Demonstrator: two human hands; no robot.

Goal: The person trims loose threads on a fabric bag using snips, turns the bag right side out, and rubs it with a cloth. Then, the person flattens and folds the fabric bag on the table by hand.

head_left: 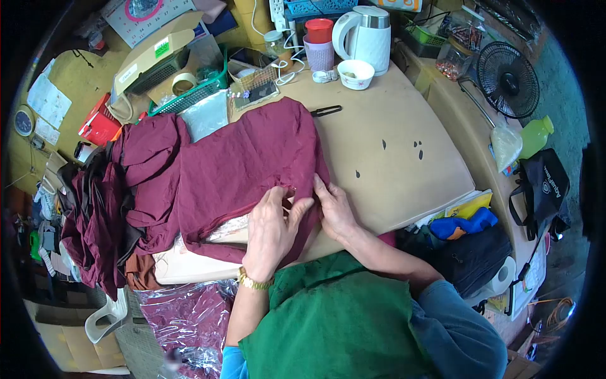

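A maroon garment (252, 145) lies spread and creased across the tan work table, its near edge partly folded open. My left hand (271, 224), with a gold band at the wrist, rests on the near part of the cloth. Its fingers are bent into the fabric, and the thumb lies across toward the right. Just beside it, my right hand (336, 211) grips the garment's right edge, thumb on top and the other fingers partly hidden. A pale patterned layer (227, 230) shows under the open edge.
Dark and maroon clothing (95, 208) is heaped at the left. Black snips (326, 111) lie behind the garment on the table (404, 126). A white kettle (372, 41), a bowl (355, 74) and a green basket (196, 95) stand at the back. A fan (508, 80) is at the right.
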